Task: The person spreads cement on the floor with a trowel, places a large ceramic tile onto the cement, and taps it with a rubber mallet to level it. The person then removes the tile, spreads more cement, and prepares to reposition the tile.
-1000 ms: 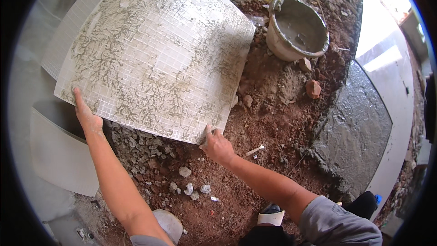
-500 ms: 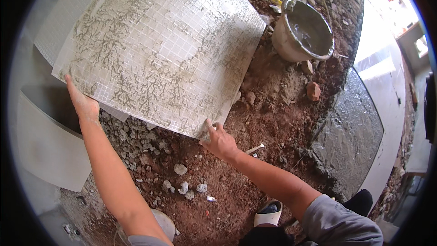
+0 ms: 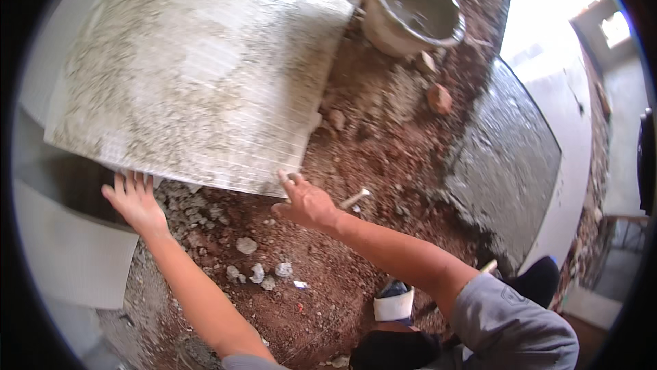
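Observation:
A large pale tile (image 3: pixel 205 62), its face scored with a grid and smeared with grey mortar, takes up the upper left and looks blurred. My left hand (image 3: pixel 140 209) is at its near edge, palm up and fingers spread, the fingertips reaching to or just under the rim. At the near right corner is my right hand (image 3: pixel 308 204). Its fingers touch the corner while the thumb stands apart below the edge. What lies under the tile is mostly hidden.
A mortar-caked bucket (image 3: pixel 390 24) stands beyond the tile. Wet grey mortar (image 3: pixel 510 165) covers a slab at right, beside a pale board (image 3: pixel 571 137). A broken brick (image 3: pixel 439 98) and stones (image 3: pixel 256 273) lie on red soil. Another pale panel (image 3: pixel 75 247) is at left.
My left hand has slid from the tile's left corner rightward along its near edge. That left corner has come lower and nearer. My right hand stays at its corner; the whole view has shifted.

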`<state>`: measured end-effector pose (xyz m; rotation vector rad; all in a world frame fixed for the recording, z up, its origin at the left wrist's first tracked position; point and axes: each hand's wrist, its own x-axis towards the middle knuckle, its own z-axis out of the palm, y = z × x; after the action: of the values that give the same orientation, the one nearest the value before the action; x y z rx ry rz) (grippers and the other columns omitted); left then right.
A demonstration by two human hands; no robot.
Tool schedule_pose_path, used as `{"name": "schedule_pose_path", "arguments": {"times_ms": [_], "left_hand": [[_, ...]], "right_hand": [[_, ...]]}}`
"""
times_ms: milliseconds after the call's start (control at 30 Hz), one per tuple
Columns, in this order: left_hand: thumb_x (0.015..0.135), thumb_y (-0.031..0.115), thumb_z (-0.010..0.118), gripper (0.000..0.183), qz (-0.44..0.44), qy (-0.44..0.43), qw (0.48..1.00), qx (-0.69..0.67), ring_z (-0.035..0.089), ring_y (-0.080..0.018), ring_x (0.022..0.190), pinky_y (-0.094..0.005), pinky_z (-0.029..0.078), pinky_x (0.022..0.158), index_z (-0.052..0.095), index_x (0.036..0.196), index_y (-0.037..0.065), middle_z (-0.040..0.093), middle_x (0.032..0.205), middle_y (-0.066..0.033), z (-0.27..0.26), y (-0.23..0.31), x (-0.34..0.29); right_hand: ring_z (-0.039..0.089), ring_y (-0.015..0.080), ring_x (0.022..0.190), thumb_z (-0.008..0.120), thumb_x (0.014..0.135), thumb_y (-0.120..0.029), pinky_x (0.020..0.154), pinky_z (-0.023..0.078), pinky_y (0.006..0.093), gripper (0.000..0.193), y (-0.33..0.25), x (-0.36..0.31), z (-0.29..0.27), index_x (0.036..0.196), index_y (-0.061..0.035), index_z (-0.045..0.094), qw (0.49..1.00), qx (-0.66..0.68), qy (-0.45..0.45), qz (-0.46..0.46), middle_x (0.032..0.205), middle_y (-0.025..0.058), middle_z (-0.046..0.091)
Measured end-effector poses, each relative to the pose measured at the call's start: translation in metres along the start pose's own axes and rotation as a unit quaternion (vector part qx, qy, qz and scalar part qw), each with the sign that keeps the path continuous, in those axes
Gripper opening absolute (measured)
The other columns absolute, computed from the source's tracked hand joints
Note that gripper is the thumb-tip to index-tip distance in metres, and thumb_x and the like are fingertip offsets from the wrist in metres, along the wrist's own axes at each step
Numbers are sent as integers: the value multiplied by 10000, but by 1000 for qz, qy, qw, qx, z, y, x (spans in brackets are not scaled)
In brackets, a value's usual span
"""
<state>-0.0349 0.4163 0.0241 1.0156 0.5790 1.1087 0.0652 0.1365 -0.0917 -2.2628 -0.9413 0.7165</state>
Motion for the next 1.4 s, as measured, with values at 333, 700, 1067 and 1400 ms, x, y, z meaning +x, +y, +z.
{"name": "schedule_pose_path", "arguments": {"times_ms": [333,700,1067,1400], "left_hand": [[974,545,384,718,-157,73,938,300,475,-332,1276,-418,371,1034,330,1427,-10,480,1385,-222,-107,-116,-260],[1020,309,446,422,-83,-238,872,419,631,-256,1068,-346,498,836,482,1284,-18,631,1197,-165,-9,-140,-308],[1010,301,464,392,-38,-352,797,489,647,-226,979,-336,503,768,540,1212,-26,648,1176,-152,-2,-141,-367],[964,249,541,308,-82,-202,837,502,631,-172,925,-281,492,763,593,1125,-8,669,1053,-113,-54,-108,-416]], "right_hand": [[639,364,974,569,875,-354,809,532,462,476,89,-203,-5,1209,-17,531,993,-35,-64,-90,1188,245,574],[679,260,668,562,906,-224,611,559,397,159,227,-568,-191,962,-106,653,862,-350,93,354,707,65,660],[511,274,1106,653,745,-179,1011,358,449,481,299,-592,-8,1219,-160,570,910,-275,253,180,1174,94,559],[486,265,1086,597,775,-280,1012,322,468,226,326,-551,13,965,-165,638,947,-306,99,-13,1034,87,553]]}}
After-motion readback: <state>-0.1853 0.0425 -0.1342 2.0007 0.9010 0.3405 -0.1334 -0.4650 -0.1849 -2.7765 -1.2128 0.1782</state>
